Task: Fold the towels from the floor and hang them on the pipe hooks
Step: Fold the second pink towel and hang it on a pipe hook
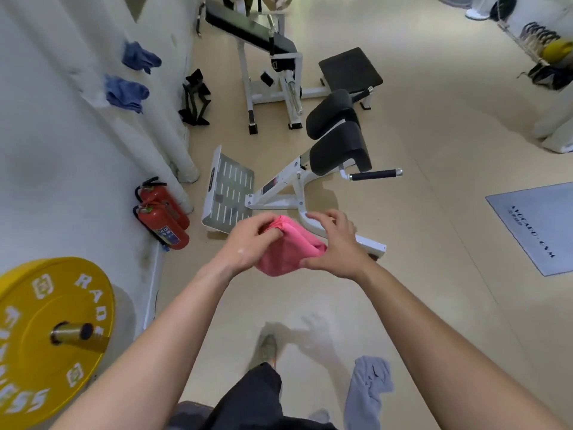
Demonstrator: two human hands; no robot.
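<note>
Pink towel (286, 248) folded — pinched between left hand (251, 240), right hand (335, 243).

Four towels: one pink towel (290, 252) at centre, an upper blue towel (139, 57) and a lower blue towel (125, 93) at ten o'clock, one grey towel (367, 389) at five o'clock. Two hands: left hand (251, 240), right hand (336, 246). Two red fire extinguishers at nine o'clock: front extinguisher (162, 228), rear extinguisher (161, 201). Two white-framed machines toward twelve o'clock: near machine (339, 153), far machine (263, 38). One yellow weight plate (62, 290) at eight o'clock. One floor mat (533, 225) at three o'clock.
</note>
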